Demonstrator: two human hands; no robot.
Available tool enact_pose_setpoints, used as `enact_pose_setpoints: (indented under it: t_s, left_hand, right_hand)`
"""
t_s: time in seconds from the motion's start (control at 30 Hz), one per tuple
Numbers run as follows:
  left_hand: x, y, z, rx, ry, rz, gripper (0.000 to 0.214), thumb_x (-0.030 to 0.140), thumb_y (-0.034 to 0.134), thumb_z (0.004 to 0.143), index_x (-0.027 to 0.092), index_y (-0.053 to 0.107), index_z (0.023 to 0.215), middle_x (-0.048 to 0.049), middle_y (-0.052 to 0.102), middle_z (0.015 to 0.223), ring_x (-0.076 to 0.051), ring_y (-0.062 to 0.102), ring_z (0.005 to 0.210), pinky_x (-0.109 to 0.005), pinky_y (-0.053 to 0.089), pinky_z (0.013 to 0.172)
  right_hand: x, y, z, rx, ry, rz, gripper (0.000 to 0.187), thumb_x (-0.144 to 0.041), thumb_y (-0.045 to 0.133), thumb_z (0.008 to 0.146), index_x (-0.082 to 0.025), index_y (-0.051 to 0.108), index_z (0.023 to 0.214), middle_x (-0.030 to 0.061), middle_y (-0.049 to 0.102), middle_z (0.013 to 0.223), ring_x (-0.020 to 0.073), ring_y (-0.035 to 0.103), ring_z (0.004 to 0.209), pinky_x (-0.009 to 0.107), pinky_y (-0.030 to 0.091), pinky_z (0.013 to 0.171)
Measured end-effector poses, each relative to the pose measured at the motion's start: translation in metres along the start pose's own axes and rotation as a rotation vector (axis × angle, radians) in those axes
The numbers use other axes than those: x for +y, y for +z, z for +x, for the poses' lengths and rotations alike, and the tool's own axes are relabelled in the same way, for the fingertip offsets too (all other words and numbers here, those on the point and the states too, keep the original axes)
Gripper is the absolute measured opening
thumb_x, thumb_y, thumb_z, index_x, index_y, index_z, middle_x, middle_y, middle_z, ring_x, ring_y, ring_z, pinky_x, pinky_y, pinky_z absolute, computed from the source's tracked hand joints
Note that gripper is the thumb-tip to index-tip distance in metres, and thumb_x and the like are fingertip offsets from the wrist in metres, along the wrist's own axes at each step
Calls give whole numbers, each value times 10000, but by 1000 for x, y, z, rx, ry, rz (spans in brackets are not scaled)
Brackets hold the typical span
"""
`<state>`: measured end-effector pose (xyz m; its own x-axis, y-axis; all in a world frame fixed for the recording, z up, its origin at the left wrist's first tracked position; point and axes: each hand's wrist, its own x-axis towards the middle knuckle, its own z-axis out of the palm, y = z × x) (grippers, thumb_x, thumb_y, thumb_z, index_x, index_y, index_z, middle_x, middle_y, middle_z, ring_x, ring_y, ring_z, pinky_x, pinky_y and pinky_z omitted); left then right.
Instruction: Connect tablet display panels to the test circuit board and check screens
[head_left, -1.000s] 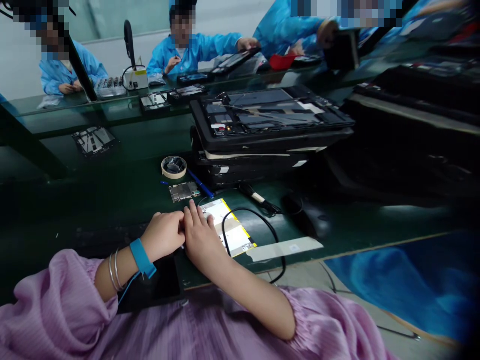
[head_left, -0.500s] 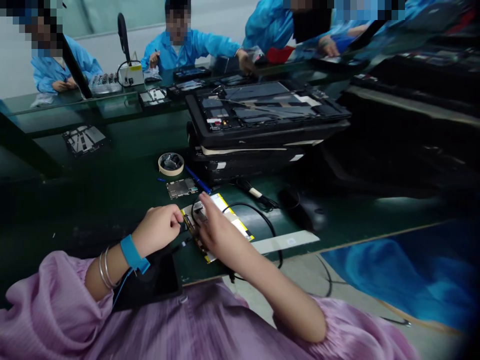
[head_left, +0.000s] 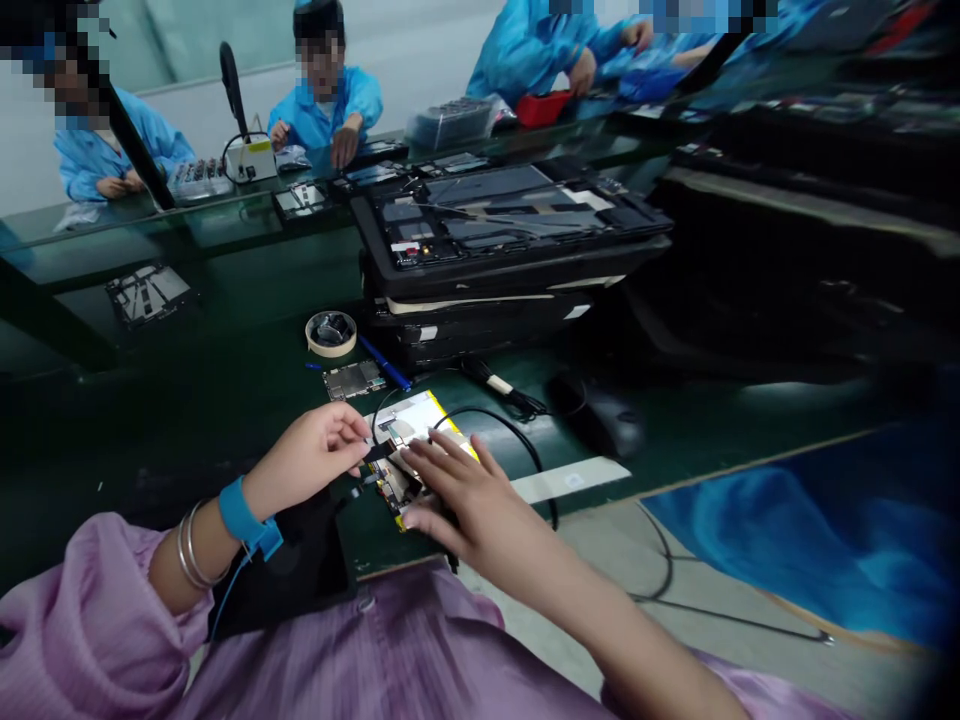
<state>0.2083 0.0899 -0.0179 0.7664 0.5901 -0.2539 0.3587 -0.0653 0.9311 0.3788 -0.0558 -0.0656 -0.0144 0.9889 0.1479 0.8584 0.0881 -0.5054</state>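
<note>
In front of me lies a white, yellow-edged battery pack [head_left: 420,410], with a narrow circuit board [head_left: 391,490] along its near left side. My left hand [head_left: 326,445], with a blue wrist strap [head_left: 244,510], is closed in a pinch at the end of a short black strip [head_left: 379,452] beside the board. My right hand [head_left: 472,490] is open, palm down and fingers spread, over the right part of the board and battery. Whether its fingertips touch them I cannot tell. A black cable [head_left: 502,415] loops behind the right hand. Left of the board is a dark flat panel [head_left: 307,550].
Beyond the hands are a loose circuit board [head_left: 352,380], a tape roll [head_left: 331,334] and a blue pen [head_left: 385,362]. Stacked black tablet housings [head_left: 510,240] stand behind. To the right are a black mouse-like object [head_left: 596,415] and a pale strip [head_left: 574,480]. Co-workers in blue sit opposite.
My right hand has turned from edge-on to palm down, its fingers spreading. The black strip now shows at my left fingertips. A co-worker's outstretched arm opposite has drawn in.
</note>
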Motion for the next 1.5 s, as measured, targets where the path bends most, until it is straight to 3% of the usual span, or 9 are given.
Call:
enact_pose_setpoints:
  t_s: [0.1, 0.2, 0.43, 0.53, 0.6, 0.73, 1.17, 1.33, 1.5]
  left_hand:
    - [1, 3, -2, -1, 35, 3, 50, 180, 589, 813, 177, 556, 849, 19, 583, 740, -123, 604, 683, -288, 545, 668]
    - [1, 5, -5, 11, 74, 38, 57, 166, 619, 803, 175, 577, 839, 9, 613, 763, -126, 606, 703, -291, 528, 701]
    - [-2, 8, -13, 203, 373, 525, 99, 111, 708, 791, 185, 659, 835, 8, 705, 778, -145, 648, 728, -290, 491, 717]
    - [-7, 7, -14, 249, 561, 711, 95, 117, 700, 824, 185, 690, 891, -12, 764, 864, -169, 687, 774, -335, 491, 780]
    - [-11, 6, -13, 257, 644, 772, 96, 128, 677, 853, 178, 698, 932, -18, 779, 899, -172, 704, 791, -351, 486, 808]
    - [-14, 4, -11, 272, 686, 803, 89, 147, 665, 872, 177, 709, 943, -5, 785, 908, -160, 709, 800, -357, 473, 853]
    - [-13, -8, -14, 105, 675, 1137, 158, 148, 581, 908, 179, 723, 844, -13, 716, 793, -181, 591, 786, -365, 430, 822]
    - [-15, -8, -15, 86, 674, 1138, 171, 137, 564, 906, 186, 703, 819, -8, 695, 789, -178, 573, 806, -351, 422, 836]
    - [-21, -6, -14, 66, 653, 1128, 138, 130, 581, 886, 183, 690, 819, -8, 686, 789, -178, 568, 801, -351, 417, 830]
  right_hand:
    - [-9, -14, 18, 125, 144, 288, 355, -463, 464, 983, -179, 671, 1032, 123, 724, 982, 280, 662, 948, 440, 535, 832]
    - [-13, -16, 40, 11, 273, 648, 338, -488, 551, 876, -194, 573, 711, 13, 598, 598, 154, 527, 543, 273, 423, 534]
    - [-9, -2, 55, -91, 346, 992, 380, -554, 526, 824, -202, 481, 686, -16, 550, 556, 107, 461, 485, 233, 383, 492]
    - [4, -9, 47, -50, 222, 780, 345, -504, 512, 895, -184, 579, 786, 54, 675, 721, 169, 611, 644, 300, 504, 631]
    - [18, -15, 39, -29, 13, 456, 316, -455, 592, 896, -167, 664, 1005, 137, 717, 1068, 273, 662, 1012, 438, 524, 893]
    - [44, -13, 20, -132, -209, 15, 727, -464, 744, 823, -172, 491, 1439, 203, 379, 1543, 389, 330, 1434, 650, 307, 1123]
    - [31, 13, -5, -52, -136, -235, 762, -572, 577, 924, -135, 379, 1516, 220, 332, 1561, 393, 315, 1440, 661, 386, 1063]
    - [30, 13, 2, 15, -161, -244, 690, -605, 516, 947, -136, 477, 1451, 229, 476, 1468, 408, 429, 1368, 721, 356, 1052]
    - [21, 21, 14, 147, -245, -151, 566, -499, 402, 1024, -69, 555, 1359, 226, 545, 1402, 344, 498, 1326, 561, 464, 1065]
